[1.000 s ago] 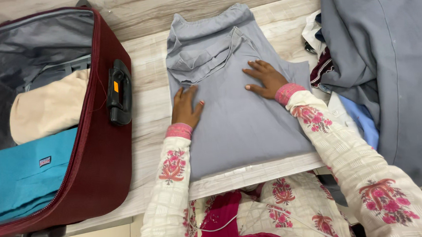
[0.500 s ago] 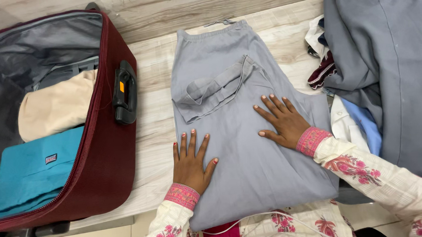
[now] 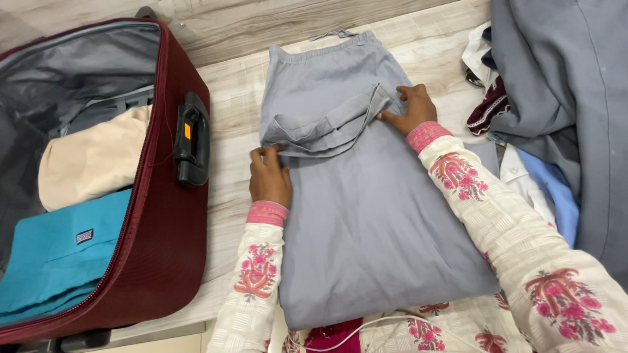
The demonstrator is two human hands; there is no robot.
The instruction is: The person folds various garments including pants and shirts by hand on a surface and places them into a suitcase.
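A grey folded garment (image 3: 369,216) lies flat on the pale wood-grain surface (image 3: 233,173), its waistband at the far end. My left hand (image 3: 269,175) pinches the left corner of a folded-over grey hem that lies across the garment. My right hand (image 3: 411,107) grips the right corner of that same hem. Both sleeves are cream with red flower prints and pink cuffs.
An open maroon suitcase (image 3: 161,225) sits at the left, holding a folded teal cloth (image 3: 49,258) and a beige cloth (image 3: 91,165). At the right lies a pile of clothes with a large grey garment (image 3: 579,94) on top. A white cable (image 3: 363,326) hangs near my lap.
Both hands lay flat on the grey garment and slid toward me; now they have moved up and taken hold of the corners of the folded hem.
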